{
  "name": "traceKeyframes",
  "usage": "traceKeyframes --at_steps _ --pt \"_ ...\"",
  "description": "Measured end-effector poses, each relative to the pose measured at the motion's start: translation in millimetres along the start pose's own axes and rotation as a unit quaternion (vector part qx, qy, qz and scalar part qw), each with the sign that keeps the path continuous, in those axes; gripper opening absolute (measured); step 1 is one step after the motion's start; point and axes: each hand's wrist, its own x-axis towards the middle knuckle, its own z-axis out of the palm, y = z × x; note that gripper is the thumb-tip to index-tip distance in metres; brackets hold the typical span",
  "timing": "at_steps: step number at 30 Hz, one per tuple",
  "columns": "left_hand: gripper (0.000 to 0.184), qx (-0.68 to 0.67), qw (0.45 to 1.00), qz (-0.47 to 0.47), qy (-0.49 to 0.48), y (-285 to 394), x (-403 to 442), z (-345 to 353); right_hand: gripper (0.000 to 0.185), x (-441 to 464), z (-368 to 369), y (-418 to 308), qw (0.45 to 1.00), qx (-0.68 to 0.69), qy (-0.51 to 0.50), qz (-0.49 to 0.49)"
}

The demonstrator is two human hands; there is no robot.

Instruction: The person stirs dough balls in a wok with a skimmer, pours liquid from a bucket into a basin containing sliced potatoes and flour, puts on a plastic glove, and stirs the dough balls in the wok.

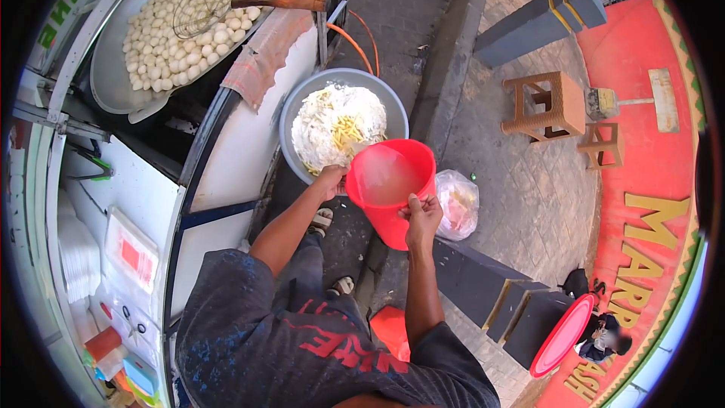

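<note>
A red plastic bucket with cloudy, pale liquid inside is tilted over the near rim of a large grey basin. My left hand holds the bucket's left side, close to the basin. On its right side, the fingers of my right hand are closed on the bucket wall near the rim. White flour heaps in the basin, with pale yellow strips on top. At the bucket's lip, whether liquid is running out is hard to make out.
Left stands a food cart with a wide pan of round white balls, a wire strainer on them. A clear plastic bag sits right of the bucket. Brown stools, grey posts and a seated person are further right.
</note>
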Motion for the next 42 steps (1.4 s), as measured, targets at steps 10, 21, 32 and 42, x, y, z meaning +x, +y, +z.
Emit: traceKeyframes --at_steps 10,21,32,42 --pt "0.017 0.075 0.996 0.046 -0.023 9 -31 16 0.013 -21 -40 19 0.997 0.069 0.041 0.004" --pt "0.019 0.174 0.979 0.093 -0.044 -47 -87 37 0.013 -62 -118 57 0.989 0.141 0.051 -0.022" --pt "0.020 0.047 0.995 0.092 0.014 -55 -91 23 0.014 -60 -76 6 0.999 0.038 -0.023 -0.023" --pt "0.017 0.036 0.998 0.044 -0.003 2 -38 1 0.014 -9 -21 6 0.999 0.027 -0.030 0.008"
